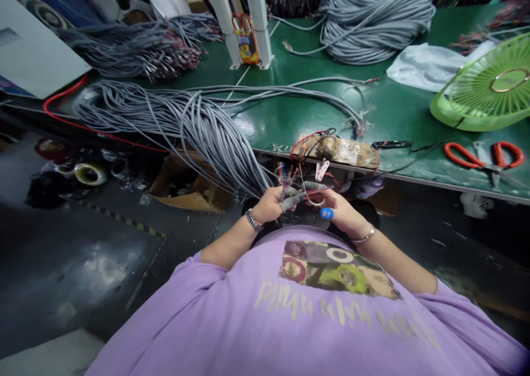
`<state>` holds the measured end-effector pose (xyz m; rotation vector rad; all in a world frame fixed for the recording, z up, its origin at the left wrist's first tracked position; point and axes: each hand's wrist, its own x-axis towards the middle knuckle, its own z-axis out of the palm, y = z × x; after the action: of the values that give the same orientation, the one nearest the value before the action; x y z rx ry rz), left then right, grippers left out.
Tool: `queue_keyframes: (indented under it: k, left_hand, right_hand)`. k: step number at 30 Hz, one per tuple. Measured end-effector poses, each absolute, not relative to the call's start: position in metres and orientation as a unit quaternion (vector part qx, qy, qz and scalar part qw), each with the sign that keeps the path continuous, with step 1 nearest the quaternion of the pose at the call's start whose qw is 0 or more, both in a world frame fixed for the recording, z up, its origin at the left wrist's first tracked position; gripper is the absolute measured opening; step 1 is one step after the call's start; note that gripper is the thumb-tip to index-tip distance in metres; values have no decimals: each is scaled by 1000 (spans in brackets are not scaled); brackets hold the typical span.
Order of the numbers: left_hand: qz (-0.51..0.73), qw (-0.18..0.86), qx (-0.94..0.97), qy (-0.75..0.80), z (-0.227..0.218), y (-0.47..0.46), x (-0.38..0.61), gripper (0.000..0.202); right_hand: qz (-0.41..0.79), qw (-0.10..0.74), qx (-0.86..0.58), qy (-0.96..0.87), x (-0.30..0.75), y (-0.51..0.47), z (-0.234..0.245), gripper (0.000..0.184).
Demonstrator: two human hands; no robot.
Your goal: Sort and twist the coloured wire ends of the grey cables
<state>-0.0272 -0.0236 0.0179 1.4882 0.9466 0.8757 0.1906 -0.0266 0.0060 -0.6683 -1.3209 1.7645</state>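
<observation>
At edge of green bench [393, 116], left hand [270, 205] grips grey cable bundle [215, 138] tight, fingers curled, to steady it; right hand [340, 213] pinches wire ends [308, 188].

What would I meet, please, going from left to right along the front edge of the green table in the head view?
Red cable → grey cable bundle → taped block → orange-handled scissors.

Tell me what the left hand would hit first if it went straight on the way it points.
The left hand, gripping the grey cable bundle, points across toward the right hand. It would likely meet the thin coloured wires between them first, though depth is unclear.
</observation>
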Motion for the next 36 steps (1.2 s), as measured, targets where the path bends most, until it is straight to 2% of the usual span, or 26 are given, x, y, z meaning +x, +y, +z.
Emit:
queue_keyframes:
  k: [3,5,10,12,14,17,20,22,25,27,31,36]
  left_hand:
    - [362,528,645,417,15,-24,-24,47]
    - [349,555,645,392,17,-23,-25,48]
    - [177,692,639,286,34,-13,-40,53]
    - [123,689,658,277,41,-10,-46,50]
    - [126,672,678,269,44,-9,-49,49]
    - [192,654,679,272,44,-10,-48,46]
    - [313,621,653,298,40,-12,-44,45]
    - [394,567,645,328,37,-11,-40,44]
    - [467,423,681,374,30,-6,-30,38]
    - [488,314,713,394,22,0,-23,34]
    - [494,152,756,402,1,11,-9,28]
    - [480,77,786,382,-16,15,-1,17]
  right_hand:
    - [540,446,-368,-612,184,-28,9,31]
    - [445,453,-378,-674,184,-27,12,16]
    - [327,393,-284,-811,192,-23,28,15]
    - [293,356,-252,-850,198,-20,33,15]
    - [276,329,-244,-870,207,-14,34,16]
    - [321,312,-297,-844,228,-5,25,17]
    - [460,289,-381,-748,247,1,9,25]
    - [550,291,-431,-654,250,2,1,36]
    - [650,357,-458,-491,240,5,-1,47]
    - [697,397,-442,-401,227,10,4,50]
    - [739,413,-415,-334,203,25,13,51]
    - [735,450,-387,-328,189,38,4,48]
